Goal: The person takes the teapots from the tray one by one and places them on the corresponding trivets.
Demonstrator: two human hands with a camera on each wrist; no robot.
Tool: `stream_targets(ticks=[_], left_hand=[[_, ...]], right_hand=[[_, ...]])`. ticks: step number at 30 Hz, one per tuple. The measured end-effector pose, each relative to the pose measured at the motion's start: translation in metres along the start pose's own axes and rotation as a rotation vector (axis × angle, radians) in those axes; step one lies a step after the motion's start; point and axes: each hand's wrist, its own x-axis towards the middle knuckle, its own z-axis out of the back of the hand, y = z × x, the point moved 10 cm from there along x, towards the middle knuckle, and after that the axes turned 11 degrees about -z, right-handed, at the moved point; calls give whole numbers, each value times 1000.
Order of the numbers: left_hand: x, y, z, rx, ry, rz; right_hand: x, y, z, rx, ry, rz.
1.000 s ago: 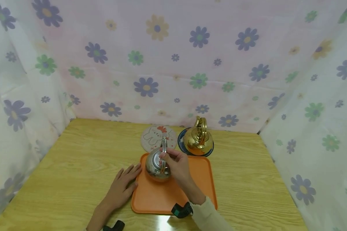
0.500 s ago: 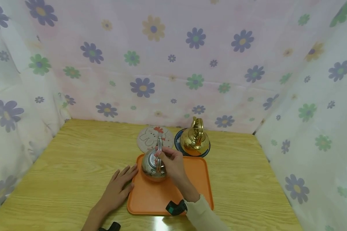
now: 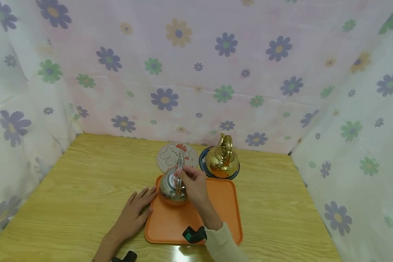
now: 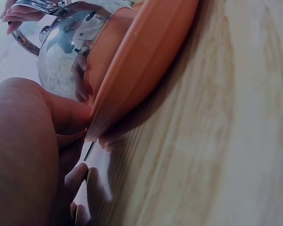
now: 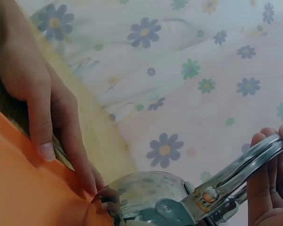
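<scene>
silver kettle [image 3: 172, 187] barely moved since earlier

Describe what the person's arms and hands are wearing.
Both hands are bare, without gloves or rings that show. The right hand comes out of a cream long sleeve, with a black wrist device bearing a teal patch strapped at the cuff. The left hand has a bare forearm and a black wrist device.

My silver kettle [image 3: 172, 187] sits on an orange tray [image 3: 222, 203]; at one o'clock a gold kettle [image 3: 222, 157]; behind, purple-and-green flowered cloth [image 3: 196, 72].
</scene>
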Motion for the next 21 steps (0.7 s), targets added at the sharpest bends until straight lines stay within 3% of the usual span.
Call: stream_targets(ticks=[21], left_hand=[[-1, 4, -3, 3, 9, 30]], right_hand=[[5, 4, 5, 67, -46, 9]])
